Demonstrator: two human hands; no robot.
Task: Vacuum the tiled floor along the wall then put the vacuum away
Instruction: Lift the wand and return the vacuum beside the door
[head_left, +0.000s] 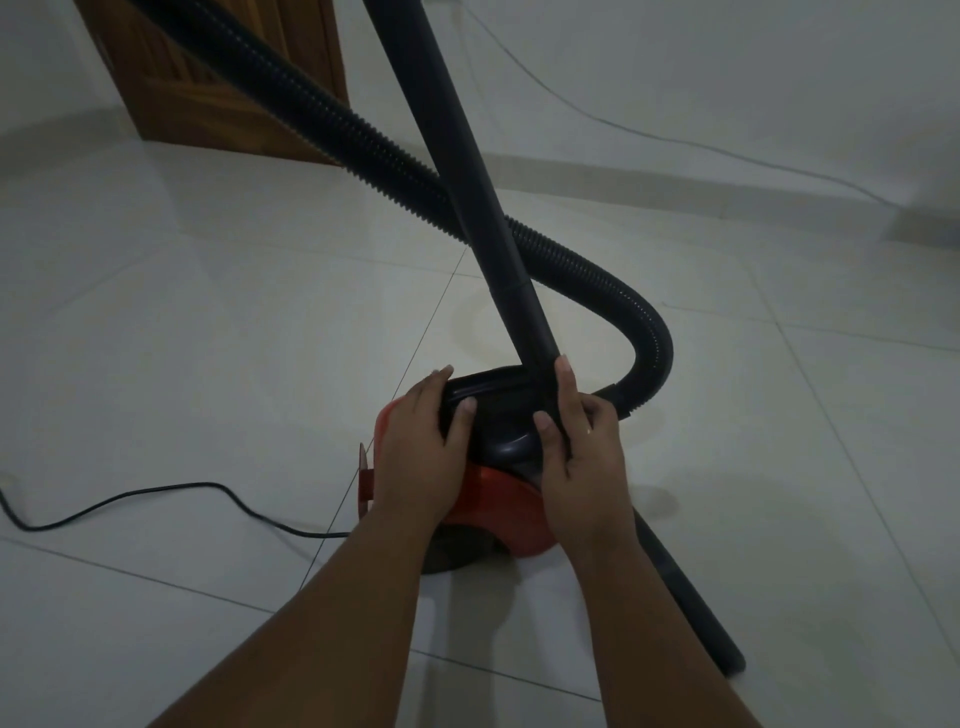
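The red vacuum (498, 499) is set on the tiled floor (208, 338) directly beneath both hands. Its black handle (493, 405), lying left to right, is gripped at either end by the left hand (421, 441) and right hand (582, 447), fingers curled

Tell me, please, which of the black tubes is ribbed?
The flexible hose curving from upper left to the vacuum; the upright wand and floor tube are smooth.
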